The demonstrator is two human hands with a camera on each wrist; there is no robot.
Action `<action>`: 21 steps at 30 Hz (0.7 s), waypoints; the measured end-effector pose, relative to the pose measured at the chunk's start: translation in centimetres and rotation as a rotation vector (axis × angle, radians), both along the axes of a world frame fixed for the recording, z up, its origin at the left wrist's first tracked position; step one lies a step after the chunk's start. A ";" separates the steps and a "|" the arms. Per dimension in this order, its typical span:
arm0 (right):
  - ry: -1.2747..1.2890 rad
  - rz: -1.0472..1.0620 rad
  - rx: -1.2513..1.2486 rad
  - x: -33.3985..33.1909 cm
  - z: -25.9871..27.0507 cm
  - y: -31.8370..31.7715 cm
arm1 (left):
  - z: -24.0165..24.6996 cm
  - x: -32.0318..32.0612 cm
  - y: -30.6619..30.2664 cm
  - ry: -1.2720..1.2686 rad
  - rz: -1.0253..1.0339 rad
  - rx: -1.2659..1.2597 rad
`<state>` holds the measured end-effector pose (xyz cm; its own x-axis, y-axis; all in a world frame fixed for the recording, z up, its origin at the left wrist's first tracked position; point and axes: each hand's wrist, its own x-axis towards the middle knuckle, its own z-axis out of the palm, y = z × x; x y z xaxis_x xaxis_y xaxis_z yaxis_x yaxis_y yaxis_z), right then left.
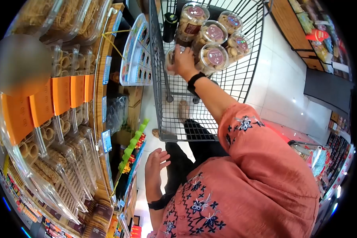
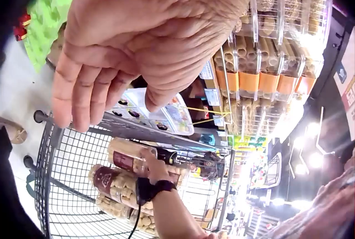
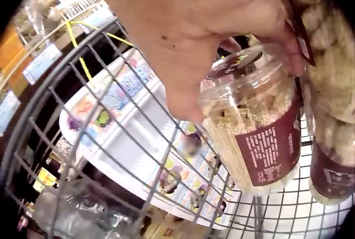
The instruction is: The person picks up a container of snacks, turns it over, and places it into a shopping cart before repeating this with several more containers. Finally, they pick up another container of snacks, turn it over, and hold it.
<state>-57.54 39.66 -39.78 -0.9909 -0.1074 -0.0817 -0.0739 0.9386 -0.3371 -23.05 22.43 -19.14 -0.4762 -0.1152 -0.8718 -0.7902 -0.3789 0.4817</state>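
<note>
My right hand (image 1: 185,62) reaches into a wire shopping cart (image 1: 155,85) and grips a clear plastic tub (image 3: 260,145) by its lidded top. That tub carries a maroon label and pale, crumbly-looking food. Several similar tubs of biscuits stand close on its right, the nearest being a round-lidded tub (image 1: 215,56). A dark bottle (image 1: 170,27) stands upright in the cart's far left corner. Holding nothing, my left hand (image 1: 156,168) hangs between the shelf and my body, its fingers loosely extended in the left wrist view.
On the left, a shelf holds packs of rolled snacks (image 1: 61,93) with orange bands. A white patterned display panel (image 1: 137,51) juts out beside the cart, and a green strip (image 1: 133,146) hangs lower down. More shelving (image 1: 305,35) stands across the aisle.
</note>
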 end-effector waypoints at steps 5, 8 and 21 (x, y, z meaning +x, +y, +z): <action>0.080 0.154 -0.065 4.6 4.8 0.8 | 0.4 -1.1 -0.4 0.113 -0.032 -0.017; 0.017 0.204 -0.113 7.0 9.9 1.2 | 0.9 -1.8 -1.0 0.172 -0.061 -0.018; -0.143 0.265 -0.427 13.9 31.2 8.2 | 1.1 -6.6 -1.3 0.407 -0.014 0.326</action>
<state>-43.68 47.86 -8.56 -0.9072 -0.4063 -0.1087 -0.2154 0.6707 -0.7097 -29.63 21.09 -18.05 -0.7839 0.1397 -0.6050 -0.5691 -0.5515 0.6099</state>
